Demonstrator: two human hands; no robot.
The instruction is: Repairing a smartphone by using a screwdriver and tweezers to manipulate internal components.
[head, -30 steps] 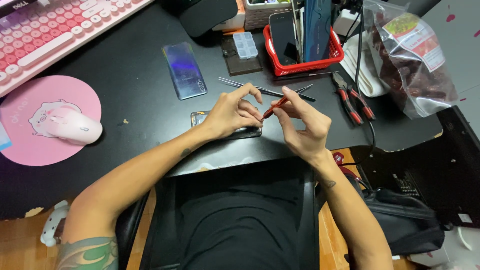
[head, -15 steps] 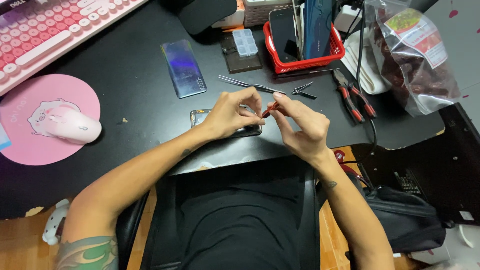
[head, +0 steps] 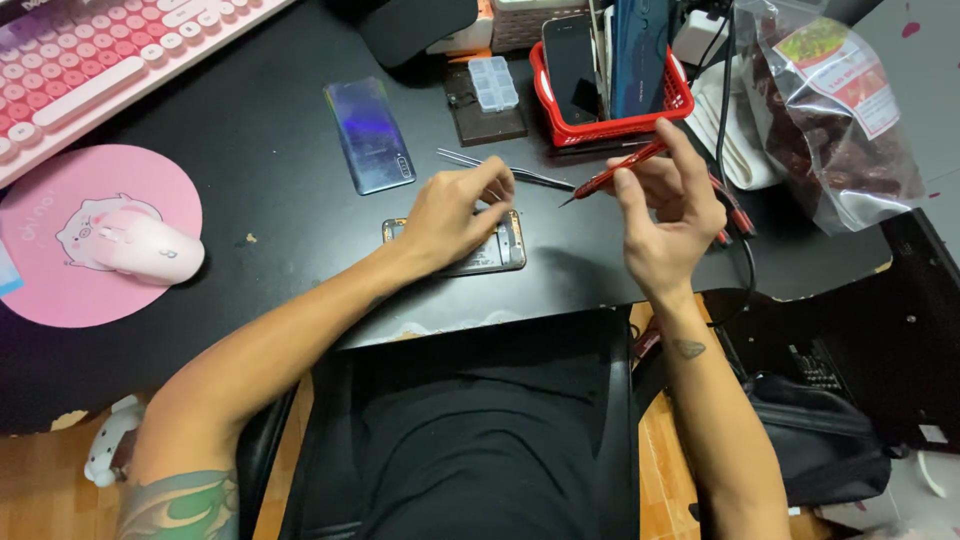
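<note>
Red-handled screwdriver point(head: 612, 172) is pinched in the right hand point(head: 668, 215), fingers closed on the handle, tip pointing toward the opened phone frame point(head: 490, 248) lying flat on the black surface point(head: 250, 170). Left hand point(head: 450, 212) rests on that frame, fingers curled together over its upper edge; can't tell if they grip anything. Metal tweezers point(head: 500, 168) lie just behind the frame, the blue phone back cover point(head: 368, 135) behind-left, the red basket point(head: 610, 110) behind-right.
</note>
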